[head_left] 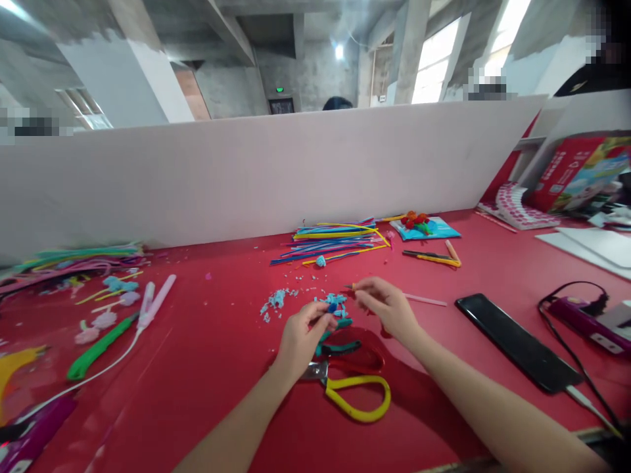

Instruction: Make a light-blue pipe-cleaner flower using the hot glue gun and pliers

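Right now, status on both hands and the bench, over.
Left hand pinching a blue fuzzy piece. Right hand pinching a thin stick. Yellow-handled scissors lie under the wrists; black phone to the right.

white partition [246, 177], concrete walls [315, 72], bright windows [434, 66]

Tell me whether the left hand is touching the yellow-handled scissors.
Cannot tell. In the head view the left hand, pinching a blue fuzzy piece, overlaps the blade end of the scissors at the wrist, so any gap is hidden.
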Tool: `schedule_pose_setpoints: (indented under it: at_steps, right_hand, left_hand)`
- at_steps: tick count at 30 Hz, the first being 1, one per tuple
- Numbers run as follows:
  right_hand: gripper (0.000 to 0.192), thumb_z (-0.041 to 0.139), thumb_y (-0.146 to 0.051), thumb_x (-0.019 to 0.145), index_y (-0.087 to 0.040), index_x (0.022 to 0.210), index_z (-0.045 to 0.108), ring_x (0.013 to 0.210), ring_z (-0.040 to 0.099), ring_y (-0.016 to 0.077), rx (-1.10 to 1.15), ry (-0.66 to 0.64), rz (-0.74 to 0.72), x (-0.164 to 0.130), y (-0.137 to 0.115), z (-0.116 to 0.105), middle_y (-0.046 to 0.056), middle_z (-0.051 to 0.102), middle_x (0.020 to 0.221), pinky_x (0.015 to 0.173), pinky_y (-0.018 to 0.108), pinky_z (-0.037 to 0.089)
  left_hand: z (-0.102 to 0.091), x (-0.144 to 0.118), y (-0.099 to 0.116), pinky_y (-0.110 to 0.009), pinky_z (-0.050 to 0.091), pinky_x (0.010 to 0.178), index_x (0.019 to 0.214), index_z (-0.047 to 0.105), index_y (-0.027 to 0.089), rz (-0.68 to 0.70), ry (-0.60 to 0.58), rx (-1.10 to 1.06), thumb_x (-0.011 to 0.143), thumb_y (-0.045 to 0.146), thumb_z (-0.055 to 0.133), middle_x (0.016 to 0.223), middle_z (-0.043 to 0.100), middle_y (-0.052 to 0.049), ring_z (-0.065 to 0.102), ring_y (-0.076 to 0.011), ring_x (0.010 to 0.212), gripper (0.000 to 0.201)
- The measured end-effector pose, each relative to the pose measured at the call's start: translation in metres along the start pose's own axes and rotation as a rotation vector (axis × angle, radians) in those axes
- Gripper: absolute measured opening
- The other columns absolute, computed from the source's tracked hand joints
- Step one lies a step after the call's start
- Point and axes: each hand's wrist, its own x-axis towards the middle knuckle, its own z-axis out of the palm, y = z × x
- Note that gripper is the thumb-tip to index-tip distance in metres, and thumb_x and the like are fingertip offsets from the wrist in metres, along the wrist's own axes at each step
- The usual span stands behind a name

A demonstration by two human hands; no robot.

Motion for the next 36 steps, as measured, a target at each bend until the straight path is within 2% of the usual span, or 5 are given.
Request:
schedule_pose_setpoints:
  at_steps: [3, 6, 14, 28, 36]
  right_hand:
    - [0.044, 0.039, -0.055, 0.088, -0.018, 0.081, 0.060, 0.075, 0.064, 0.0230, -0.295, 0.080, 0.162, 0.011, 0.020, -0.030, 0.010, 0.067, 0.075, 0.063, 0.031, 0.042]
    - [0.047, 0.050, -0.059, 0.081, -0.019, 0.057, 0.056, 0.068, 0.064, 0.0266, -0.527, -0.006, 0.314, 0.021, 0.040, -0.047, 0.011, 0.063, 0.060, 0.055, 0.030, 0.035]
    - [0.047, 0.046, -0.065, 0.079, -0.022, 0.071, 0.062, 0.069, 0.065, 0.0267, -0.662, -0.241, 0.462, 0.020, 0.051, -0.043, 0.009, 0.070, 0.073, 0.051, 0.028, 0.030]
    - [0.040, 0.059, -0.050, 0.074, -0.021, 0.048, 0.048, 0.044, 0.042, 0.0133, -0.374, -0.275, 0.362, 0.008, 0.039, -0.023, 0.000, 0.050, 0.047, 0.048, 0.027, 0.018]
    - [0.043, 0.054, -0.060, 0.075, -0.018, 0.071, 0.059, 0.059, 0.050, 0.0146, 0.169, -0.101, 0.382, 0.018, 0.040, -0.029, 0.000, 0.054, 0.064, 0.054, 0.024, 0.035]
  left_hand:
    - [-0.008, 0.006, -0.005, -0.027, 0.052, 0.067, 0.083, 0.060, 0.017, -0.027, 0.075, -0.078, 0.083, 0.027, 0.059, 0.069, 0.070, -0.002, 0.066, -0.0163, 0.066, 0.011]
    - [-0.015, 0.013, -0.011, -0.025, 0.051, 0.064, 0.079, 0.059, 0.017, -0.059, 0.158, -0.144, 0.083, 0.030, 0.058, 0.066, 0.068, 0.000, 0.064, -0.0142, 0.060, 0.013]
    - [-0.016, 0.011, -0.011, -0.023, 0.050, 0.059, 0.084, 0.062, 0.016, -0.212, 0.139, -0.285, 0.083, 0.029, 0.061, 0.063, 0.068, 0.000, 0.062, -0.0123, 0.057, 0.014]
    - [-0.016, 0.006, -0.007, -0.021, 0.047, 0.058, 0.083, 0.062, 0.016, -0.247, 0.043, -0.291, 0.084, 0.026, 0.060, 0.063, 0.070, 0.000, 0.061, -0.0101, 0.054, 0.011]
    - [-0.019, 0.011, -0.013, -0.022, 0.047, 0.058, 0.081, 0.060, 0.016, -0.175, 0.091, -0.211, 0.085, 0.026, 0.059, 0.062, 0.069, 0.001, 0.061, -0.0108, 0.055, 0.011]
